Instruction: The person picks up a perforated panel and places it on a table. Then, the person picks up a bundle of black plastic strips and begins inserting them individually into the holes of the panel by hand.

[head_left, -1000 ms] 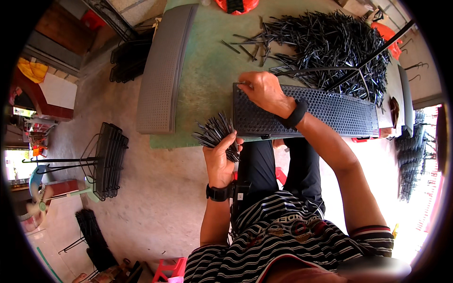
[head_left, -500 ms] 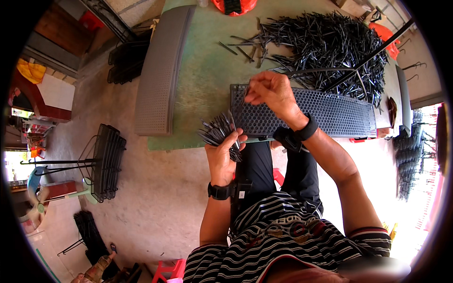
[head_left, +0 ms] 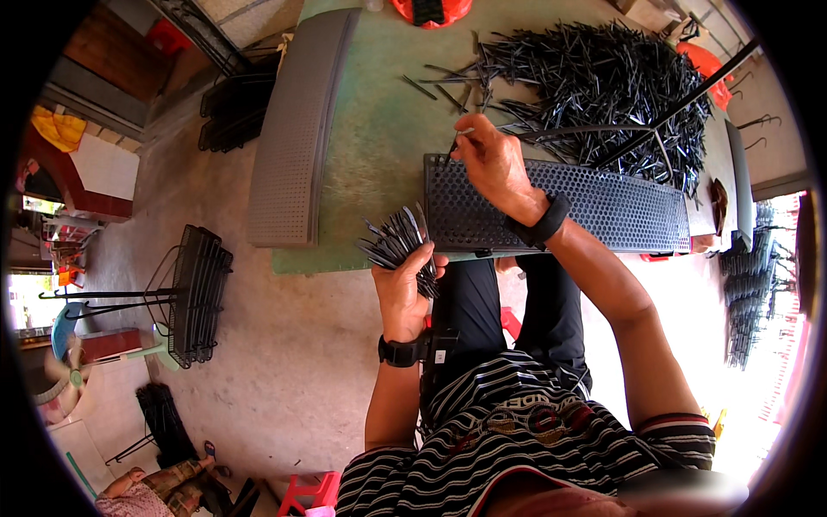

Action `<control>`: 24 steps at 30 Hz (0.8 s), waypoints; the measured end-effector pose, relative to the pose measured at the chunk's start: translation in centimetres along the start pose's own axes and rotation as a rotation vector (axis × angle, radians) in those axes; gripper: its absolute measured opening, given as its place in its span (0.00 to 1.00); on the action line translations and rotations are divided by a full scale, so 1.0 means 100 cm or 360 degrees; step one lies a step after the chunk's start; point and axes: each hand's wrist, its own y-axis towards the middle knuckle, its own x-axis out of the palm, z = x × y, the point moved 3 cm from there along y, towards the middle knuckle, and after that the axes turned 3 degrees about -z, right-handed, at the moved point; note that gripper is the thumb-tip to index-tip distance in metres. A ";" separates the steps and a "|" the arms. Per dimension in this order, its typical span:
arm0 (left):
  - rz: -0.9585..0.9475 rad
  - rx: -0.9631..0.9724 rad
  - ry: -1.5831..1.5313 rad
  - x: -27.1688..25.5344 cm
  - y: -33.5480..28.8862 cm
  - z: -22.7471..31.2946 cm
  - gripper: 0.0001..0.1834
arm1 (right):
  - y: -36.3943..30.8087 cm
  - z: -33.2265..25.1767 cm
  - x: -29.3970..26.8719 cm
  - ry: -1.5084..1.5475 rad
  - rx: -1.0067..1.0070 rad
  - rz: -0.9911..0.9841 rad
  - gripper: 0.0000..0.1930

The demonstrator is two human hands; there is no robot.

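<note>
A black perforated panel [head_left: 612, 205] with round holes lies along the near edge of the green table, with a long black rod frame [head_left: 622, 155] across its far right part. My left hand [head_left: 401, 289] is closed around a bundle of short thin black strips [head_left: 398, 244], just off the panel's left end. Over the panel's far left corner, my right hand [head_left: 500, 168] pinches one thin black strip [head_left: 450, 150], which points down toward the holes. Whether its tip touches the panel I cannot tell.
A large heap of black strips [head_left: 603, 90] covers the table's far right. A grey perforated panel [head_left: 293, 146] stands along the left edge. Black wire racks [head_left: 198, 297] stand on the floor at left. A person [head_left: 155, 491] sits at the lower left, near a pink stool [head_left: 314, 493].
My right hand has shifted slightly toward the panel's far edge, its strip now more upright. My left hand keeps its bundle nearly still. More of the person at lower left shows.
</note>
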 end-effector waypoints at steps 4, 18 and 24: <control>-0.0002 -0.0001 -0.0035 0.000 -0.001 0.001 0.11 | 0.004 -0.002 0.004 -0.0413 -0.0208 -0.0225 0.05; -0.0082 -0.0010 0.0014 0.011 -0.003 -0.008 0.11 | -0.024 -0.011 -0.006 0.0662 0.0684 -0.0352 0.08; -0.0038 0.0041 0.0066 0.005 -0.005 -0.005 0.09 | -0.002 -0.015 -0.018 0.0168 0.0084 0.0057 0.11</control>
